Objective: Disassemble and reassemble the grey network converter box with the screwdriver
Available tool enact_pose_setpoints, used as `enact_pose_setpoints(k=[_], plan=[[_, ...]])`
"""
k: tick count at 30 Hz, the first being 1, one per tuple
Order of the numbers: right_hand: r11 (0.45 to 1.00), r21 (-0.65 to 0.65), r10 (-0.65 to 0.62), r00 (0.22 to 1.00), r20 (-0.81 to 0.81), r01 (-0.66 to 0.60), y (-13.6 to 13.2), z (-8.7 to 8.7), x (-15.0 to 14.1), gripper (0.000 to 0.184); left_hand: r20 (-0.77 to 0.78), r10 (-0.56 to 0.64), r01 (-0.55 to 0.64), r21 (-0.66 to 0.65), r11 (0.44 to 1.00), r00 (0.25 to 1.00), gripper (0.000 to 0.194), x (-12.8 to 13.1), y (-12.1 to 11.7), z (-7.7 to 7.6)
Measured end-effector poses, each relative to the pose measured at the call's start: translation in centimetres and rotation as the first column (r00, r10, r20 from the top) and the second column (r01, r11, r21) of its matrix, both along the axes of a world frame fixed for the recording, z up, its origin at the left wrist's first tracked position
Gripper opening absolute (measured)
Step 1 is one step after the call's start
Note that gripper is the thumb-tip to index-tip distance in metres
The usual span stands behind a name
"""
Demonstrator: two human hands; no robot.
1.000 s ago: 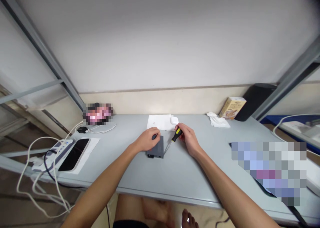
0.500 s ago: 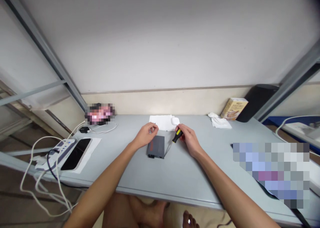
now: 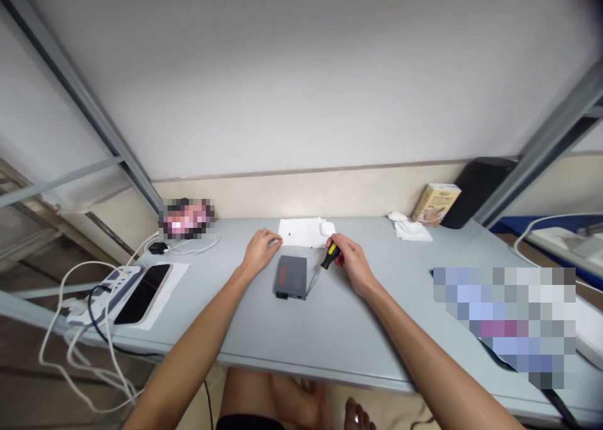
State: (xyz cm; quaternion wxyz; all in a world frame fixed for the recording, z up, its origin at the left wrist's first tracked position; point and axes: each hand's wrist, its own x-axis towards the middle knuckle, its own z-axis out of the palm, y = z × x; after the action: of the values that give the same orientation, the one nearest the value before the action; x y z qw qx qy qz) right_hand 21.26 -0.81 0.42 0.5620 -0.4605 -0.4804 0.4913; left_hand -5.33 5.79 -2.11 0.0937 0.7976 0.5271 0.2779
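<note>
On the desk (image 3: pixel 264 329) lies a flat dark grey metal box (image 3: pixel 291 274) with orange lettering and ports on its near edge. My right hand (image 3: pixel 351 260) is closed around the black and yellow handle of a screwdriver (image 3: pixel 331 254). The thin shaft slants down to the left, its tip near the box's front right corner; contact cannot be made out. My left hand (image 3: pixel 261 252) is at the left edge of a white sheet of paper (image 3: pixel 301 230), fingers loosely extended and apparently holding nothing. A tiny dark piece (image 3: pixel 289 234) rests on the paper, beside a white rounded case (image 3: pixel 326 228).
To the left lie a phone (image 3: pixel 144 294), a power strip (image 3: pixel 101 295) with looping white cables, and a black adapter (image 3: pixel 158 248). Crumpled tissue (image 3: pixel 409 228), a yellow carton (image 3: pixel 436 204) and a black object (image 3: pixel 478 191) stand at the back right. Blurred items occupy both sides.
My left hand has moved left from above the box to the paper's left edge, uncovering the tiny dark piece. The right hand and screwdriver have hardly moved. The view shifted slightly.
</note>
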Motion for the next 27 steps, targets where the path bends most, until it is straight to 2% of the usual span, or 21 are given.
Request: enact_pose_setpoints(k=[6, 9, 12, 15, 22, 27], plan=[[0.999, 0.01, -0.052, 0.998, -0.041, 0.053, 0.3, -0.1, 0.2, 0.043, -0.025, 0.026, -0.026, 0.018, 1.0, 0.999, 0.021, 0.3, 0.3, -0.1], [0.976, -0.008, -0.218, 0.972, -0.083, 0.218, 0.9, -0.6, 0.6, 0.041, -0.029, 0.034, -0.033, 0.029, 0.999, 0.999, 0.023, 0.9, 0.5, -0.1], [0.909, -0.032, -0.418, 0.905, -0.082, 0.417, 1.5, -1.3, 1.2, 0.039, -0.046, 0.043, -0.041, 0.042, 0.998, 0.998, 0.024, 1.3, 0.7, -0.2], [0.852, -0.03, -0.523, 0.851, -0.045, 0.522, 1.9, -1.9, 1.7, 0.039, -0.045, 0.052, -0.051, 0.04, 0.998, 0.998, 0.028, 1.3, 0.9, -0.5], [0.834, 0.044, -0.551, 0.834, 0.019, 0.55, 2.5, -2.9, 2.0, 0.049, 0.041, 0.086, -0.087, 0.026, 0.996, 0.995, 0.031, 0.9, 1.2, -1.1], [0.851, 0.051, -0.524, 0.851, 0.027, 0.523, 2.6, -3.3, 2.0, 0.049, -0.054, -0.049, 0.051, 0.04, 0.998, 0.997, 0.042, 1.1, 0.7, -1.0]])
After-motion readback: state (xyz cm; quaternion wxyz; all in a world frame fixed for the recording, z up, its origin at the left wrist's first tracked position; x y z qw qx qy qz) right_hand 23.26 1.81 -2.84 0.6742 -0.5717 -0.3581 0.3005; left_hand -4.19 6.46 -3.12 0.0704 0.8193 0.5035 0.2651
